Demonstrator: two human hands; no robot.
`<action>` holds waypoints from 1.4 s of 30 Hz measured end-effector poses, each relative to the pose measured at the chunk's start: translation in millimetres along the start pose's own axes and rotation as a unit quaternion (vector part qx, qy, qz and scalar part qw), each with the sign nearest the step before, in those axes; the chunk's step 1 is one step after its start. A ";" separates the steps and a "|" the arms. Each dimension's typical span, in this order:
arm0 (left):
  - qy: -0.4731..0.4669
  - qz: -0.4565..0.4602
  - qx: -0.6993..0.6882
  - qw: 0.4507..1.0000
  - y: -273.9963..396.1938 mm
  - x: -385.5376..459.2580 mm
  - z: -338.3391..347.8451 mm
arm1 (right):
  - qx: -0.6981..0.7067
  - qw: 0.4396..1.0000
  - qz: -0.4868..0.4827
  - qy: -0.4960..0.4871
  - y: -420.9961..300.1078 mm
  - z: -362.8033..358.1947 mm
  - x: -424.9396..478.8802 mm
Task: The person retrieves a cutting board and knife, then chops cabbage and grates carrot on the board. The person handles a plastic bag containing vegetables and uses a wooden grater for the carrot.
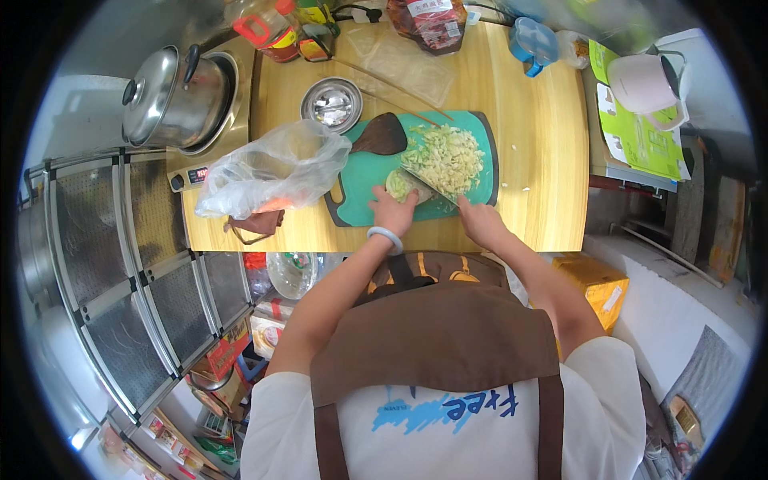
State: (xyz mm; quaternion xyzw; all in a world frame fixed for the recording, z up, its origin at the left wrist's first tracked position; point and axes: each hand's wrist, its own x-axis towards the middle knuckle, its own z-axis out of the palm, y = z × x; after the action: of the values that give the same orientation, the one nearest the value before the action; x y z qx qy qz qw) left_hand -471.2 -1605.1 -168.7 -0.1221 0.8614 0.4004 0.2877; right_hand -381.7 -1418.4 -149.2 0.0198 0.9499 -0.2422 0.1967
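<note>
My left hand [393, 210], with a pale bangle at the wrist, grips a piece of cabbage [397, 185] on the green cutting board [366, 171]. In my right hand [480, 222] is the handle of a kitchen knife [429, 183]. Its blade lies slantwise along the right side of the cabbage piece. Beyond the blade spreads a heap of chopped cabbage [453, 157]. A dark wooden spatula [381, 135] rests its head on the board's far left part, its handle hidden under a plastic bag.
The clear plastic bag [270, 168] holds something orange, left of the board. Behind it stands a steel bowl [332, 105]; chopsticks [396, 105] lie near the board's far edge. A lidded steel pot [174, 99] sits on a cooker at left, a blue lidded jug [534, 45] at back right.
</note>
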 end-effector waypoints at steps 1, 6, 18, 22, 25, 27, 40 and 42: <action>-0.004 0.013 -0.008 1.000 -6.5 1.8 0.7 | 0.018 1.000 0.000 0.000 3.1 3.6 2.9; -0.012 0.013 -0.006 1.000 -9.7 1.4 -1.6 | 0.070 0.997 0.009 -0.017 -10.4 -22.8 -1.9; -0.019 0.020 0.010 1.000 -5.7 3.2 -4.4 | 0.084 0.996 -0.038 0.003 -6.4 -25.3 12.9; -0.010 0.033 0.018 0.999 -11.8 4.0 -3.2 | 0.100 0.993 -0.023 -0.059 -5.3 -46.3 2.1; -0.009 0.047 0.022 0.999 -15.1 5.0 -0.8 | 0.083 0.995 -0.032 -0.041 3.9 -20.0 9.9; -0.012 0.040 0.012 0.999 -8.6 4.3 -0.5 | 0.062 0.997 -0.033 -0.012 1.8 -3.2 19.2; 0.088 0.134 0.061 0.985 -76.4 18.7 -82.3 | 0.144 0.989 0.021 0.042 0.7 -4.8 12.3; 0.105 0.128 0.072 0.983 -75.8 18.3 -89.4 | 0.271 0.958 0.090 0.000 -4.1 -25.1 10.4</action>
State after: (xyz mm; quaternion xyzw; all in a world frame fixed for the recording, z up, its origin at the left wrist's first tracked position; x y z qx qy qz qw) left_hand -488.0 -1722.0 -180.5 -0.0313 0.9221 0.3554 0.1496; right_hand -401.0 -1410.8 -131.1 0.1578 0.8431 -0.4715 0.2048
